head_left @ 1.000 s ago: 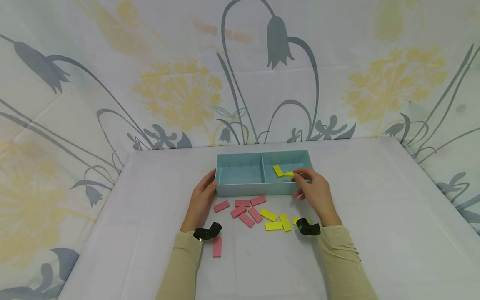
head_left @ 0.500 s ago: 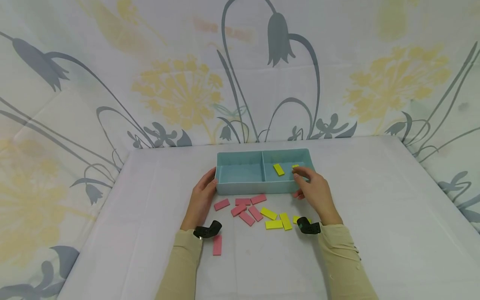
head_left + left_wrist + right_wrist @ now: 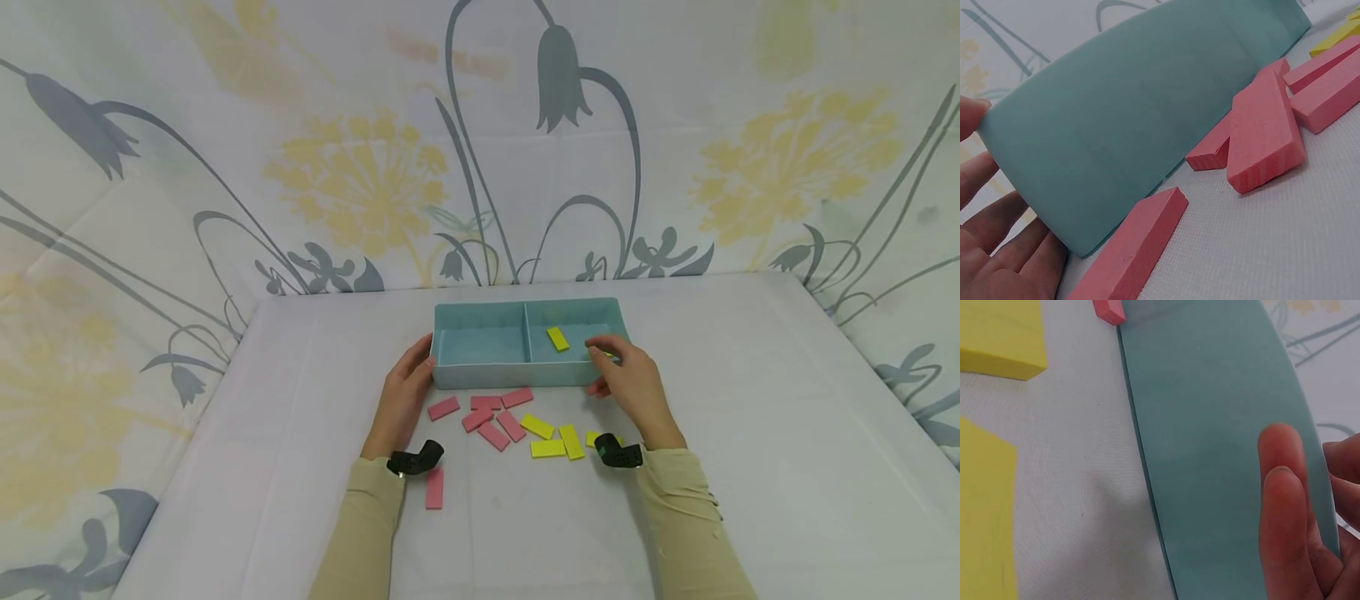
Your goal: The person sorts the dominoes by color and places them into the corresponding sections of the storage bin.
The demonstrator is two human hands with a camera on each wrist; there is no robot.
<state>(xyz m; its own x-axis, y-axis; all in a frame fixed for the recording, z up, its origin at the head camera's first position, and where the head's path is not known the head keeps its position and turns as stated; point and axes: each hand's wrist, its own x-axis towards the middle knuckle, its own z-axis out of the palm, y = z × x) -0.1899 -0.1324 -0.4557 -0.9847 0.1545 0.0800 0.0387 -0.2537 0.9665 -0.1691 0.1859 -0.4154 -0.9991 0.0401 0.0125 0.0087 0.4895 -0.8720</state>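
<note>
1. My left hand (image 3: pixel 405 398) rests with relaxed, straight fingers against the left end of the teal tray (image 3: pixel 480 377); it holds nothing.
2. My right hand (image 3: pixel 628 385) curls over the tray's right front corner, fingertips above the right compartment; I cannot tell whether they pinch a block.
3. One yellow block (image 3: pixel 557 338) lies in that compartment, just left of my right fingertips; pink blocks (image 3: pixel 487 417) and more yellow blocks (image 3: pixel 553 438) lie on the table (image 3: pixel 750 467) before the tray, between my wrists.
</note>
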